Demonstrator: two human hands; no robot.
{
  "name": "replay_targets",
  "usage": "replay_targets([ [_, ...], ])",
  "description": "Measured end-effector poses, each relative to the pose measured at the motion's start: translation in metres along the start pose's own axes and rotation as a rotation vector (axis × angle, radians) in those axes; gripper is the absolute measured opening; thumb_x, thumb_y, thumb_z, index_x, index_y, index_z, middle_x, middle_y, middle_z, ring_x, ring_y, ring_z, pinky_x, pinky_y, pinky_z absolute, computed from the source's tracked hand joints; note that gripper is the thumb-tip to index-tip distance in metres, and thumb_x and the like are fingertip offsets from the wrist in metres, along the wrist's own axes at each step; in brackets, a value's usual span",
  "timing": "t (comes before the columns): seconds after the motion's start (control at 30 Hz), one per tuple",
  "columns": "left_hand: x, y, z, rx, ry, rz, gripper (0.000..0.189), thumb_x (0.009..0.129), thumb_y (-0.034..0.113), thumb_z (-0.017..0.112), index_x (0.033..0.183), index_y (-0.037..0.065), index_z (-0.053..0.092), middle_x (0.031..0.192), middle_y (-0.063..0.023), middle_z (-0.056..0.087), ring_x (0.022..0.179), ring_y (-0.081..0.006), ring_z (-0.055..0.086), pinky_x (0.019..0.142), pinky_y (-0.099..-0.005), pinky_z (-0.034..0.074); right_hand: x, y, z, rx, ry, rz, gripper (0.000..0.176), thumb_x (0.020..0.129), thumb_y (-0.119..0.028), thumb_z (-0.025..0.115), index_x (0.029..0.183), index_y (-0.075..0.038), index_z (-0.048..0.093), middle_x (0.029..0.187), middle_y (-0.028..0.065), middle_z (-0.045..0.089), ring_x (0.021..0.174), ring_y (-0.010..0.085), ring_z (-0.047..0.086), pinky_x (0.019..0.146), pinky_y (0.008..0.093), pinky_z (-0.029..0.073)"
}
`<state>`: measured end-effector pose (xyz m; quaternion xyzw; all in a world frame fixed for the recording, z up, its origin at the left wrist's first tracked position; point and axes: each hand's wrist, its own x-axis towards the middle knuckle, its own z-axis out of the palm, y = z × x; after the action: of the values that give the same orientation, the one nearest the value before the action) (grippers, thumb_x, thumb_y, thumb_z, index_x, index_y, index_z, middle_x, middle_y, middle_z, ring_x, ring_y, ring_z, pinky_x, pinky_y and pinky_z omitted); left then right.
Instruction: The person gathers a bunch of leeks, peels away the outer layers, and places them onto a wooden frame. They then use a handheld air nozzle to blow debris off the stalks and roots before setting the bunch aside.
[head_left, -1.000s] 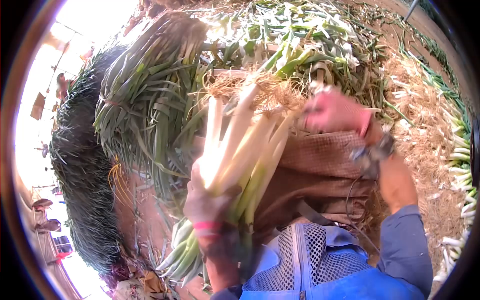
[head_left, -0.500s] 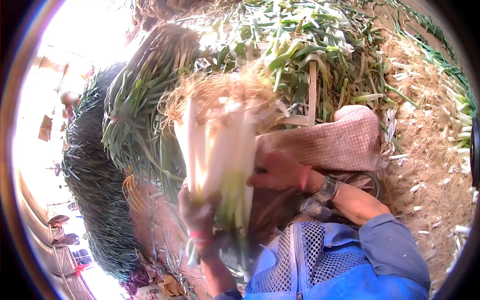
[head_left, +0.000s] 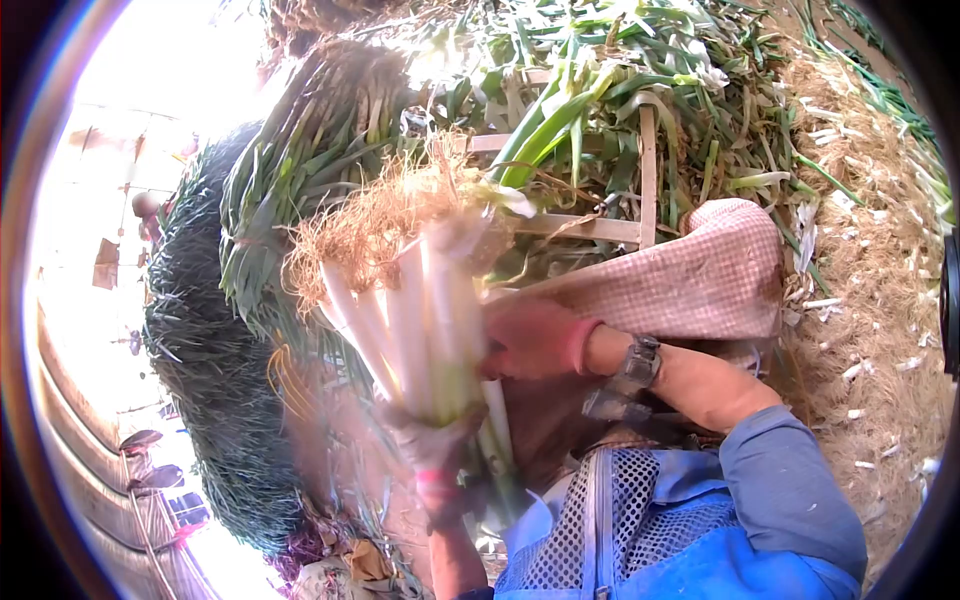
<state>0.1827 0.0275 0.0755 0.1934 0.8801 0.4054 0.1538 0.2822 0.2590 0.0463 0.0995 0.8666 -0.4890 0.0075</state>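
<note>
A bunch of green onions (head_left: 410,330) is held with its tangled brown roots (head_left: 375,225) up and its thick white stems slanting down. My left hand (head_left: 435,445), in a dirty glove with a pink cuff, is wrapped round the lower stems where they turn green. Beside the bunch's right edge is my right hand (head_left: 540,338), in a reddish glove. Its fingertips are blurred and partly hidden at the stems, so their grip cannot be made out. Below it, one stalk (head_left: 497,420) stands a little apart from the others.
Loose leaves (head_left: 590,100) are heaped beyond a wooden frame (head_left: 647,180). A checked cloth (head_left: 670,275) lies to the right of the bunch. Bundled onions (head_left: 290,190) and a long dark green stack (head_left: 215,370) stand at left. Root scraps (head_left: 850,270) cover the right-hand ground.
The bunch has shifted left and tilted, with its roots further left. My left hand has moved right and down. My right hand has moved slightly left, closer against the stems.
</note>
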Motion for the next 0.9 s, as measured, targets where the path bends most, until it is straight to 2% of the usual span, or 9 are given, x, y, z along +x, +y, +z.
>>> replay_targets([
  [0.23, -0.016, -0.003, 0.001, 0.202, 0.118, 0.072, 0.113, 0.063, 0.012, 0.100, 0.149, -0.001, 0.028, 0.122, -0.0189, 0.061, 0.107, -0.0281, 0.065, 0.089, -0.0384, 0.061, -0.037, 0.001, -0.086, -0.003, 0.059, 0.209, 0.054, 0.089, -0.047, 0.075, 0.115, 0.000, 0.073, 0.110, 0.0260, 0.074, 0.109, 0.0395, 0.072, 0.096, 0.0487, 0.056],
  [0.33, -0.016, 0.013, 0.000, 0.137, 0.082, -0.008, 0.117, 0.063, 0.013, 0.100, 0.152, -0.002, 0.025, 0.124, -0.0205, 0.062, 0.110, -0.0310, 0.066, 0.091, -0.0387, 0.061, -0.018, 0.040, -0.065, -0.179, 0.707, 0.011, 0.055, 0.088, -0.044, 0.077, 0.124, -0.004, 0.069, 0.109, 0.0270, 0.073, 0.106, 0.0390, 0.073, 0.097, 0.0487, 0.057],
  [0.43, -0.012, 0.018, -0.002, 0.052, -0.008, -0.163, 0.157, 0.054, 0.048, 0.105, 0.158, -0.018, 0.007, 0.149, -0.0274, 0.044, 0.137, -0.0331, 0.048, 0.118, -0.0398, 0.042, 0.031, 0.054, -0.041, -0.423, 0.688, 0.052, 0.052, 0.091, -0.036, 0.075, 0.130, -0.003, 0.063, 0.103, 0.0263, 0.074, 0.100, 0.0382, 0.075, 0.096, 0.0486, 0.058],
  [0.5, -0.016, 0.004, 0.003, 0.090, 0.056, -0.067, 0.152, 0.056, 0.044, 0.105, 0.157, -0.018, 0.011, 0.147, -0.0270, 0.047, 0.134, -0.0332, 0.050, 0.116, -0.0398, 0.043, 0.070, 0.074, -0.048, -0.254, 0.664, -0.116, 0.039, 0.095, -0.030, 0.068, 0.119, 0.000, 0.063, 0.099, 0.0263, 0.074, 0.095, 0.0371, 0.075, 0.088, 0.0490, 0.059],
  [0.57, -0.020, 0.016, 0.005, 0.093, 0.030, -0.074, 0.149, 0.056, 0.043, 0.105, 0.157, -0.017, 0.012, 0.147, -0.0269, 0.047, 0.134, -0.0327, 0.050, 0.116, -0.0406, 0.044, 0.090, 0.082, -0.128, -0.034, 0.911, 0.146, 0.029, 0.096, -0.028, 0.061, 0.102, -0.001, 0.066, 0.095, 0.0262, 0.073, 0.087, 0.0381, 0.075, 0.079, 0.0496, 0.060],
  [0.63, -0.020, 0.018, 0.003, 0.090, 0.008, -0.075, 0.147, 0.057, 0.041, 0.105, 0.156, -0.017, 0.013, 0.146, -0.0268, 0.047, 0.133, -0.0321, 0.050, 0.115, -0.0413, 0.044, 0.099, 0.084, -0.196, -0.131, 1.121, 0.203, 0.039, 0.101, -0.037, 0.057, 0.101, 0.000, 0.068, 0.066, 0.0091, 0.069, 0.065, 0.0240, 0.071, 0.061, 0.0375, 0.057],
  [0.77, -0.015, 0.007, 0.003, 0.086, 0.010, -0.068, 0.138, 0.059, 0.034, 0.104, 0.155, -0.012, 0.018, 0.144, -0.0242, 0.049, 0.128, -0.0309, 0.052, 0.114, -0.0416, 0.045, 0.074, 0.097, -0.255, -0.481, 0.924, 0.339, 0.049, 0.089, -0.032, 0.070, 0.133, -0.014, 0.064, 0.105, 0.0198, 0.077, 0.103, 0.0369, 0.074, 0.093, 0.0488, 0.058],
  [0.83, -0.011, 0.004, 0.002, -0.013, -0.002, -0.051, 0.136, 0.059, 0.032, 0.104, 0.155, -0.011, 0.018, 0.143, -0.0230, 0.049, 0.126, -0.0305, 0.053, 0.113, -0.0410, 0.045, 0.040, 0.040, -0.238, -0.369, 0.555, 0.545, 0.096, 0.084, -0.020, 0.083, 0.163, -0.014, 0.029, 0.162, 0.0272, 0.037, 0.127, 0.0359, 0.065, 0.104, 0.0423, 0.059],
  [0.9, -0.009, -0.001, 0.001, 0.030, 0.008, -0.029, 0.131, 0.059, 0.024, 0.104, 0.155, -0.006, 0.020, 0.140, -0.0200, 0.050, 0.122, -0.0289, 0.055, 0.109, -0.0393, 0.048, 0.045, 0.079, -0.185, -0.422, 0.545, 0.295, 0.112, 0.081, -0.007, 0.084, 0.170, -0.014, 0.015, 0.170, 0.0232, 0.029, 0.115, 0.0286, 0.071, 0.098, 0.0350, 0.061],
])
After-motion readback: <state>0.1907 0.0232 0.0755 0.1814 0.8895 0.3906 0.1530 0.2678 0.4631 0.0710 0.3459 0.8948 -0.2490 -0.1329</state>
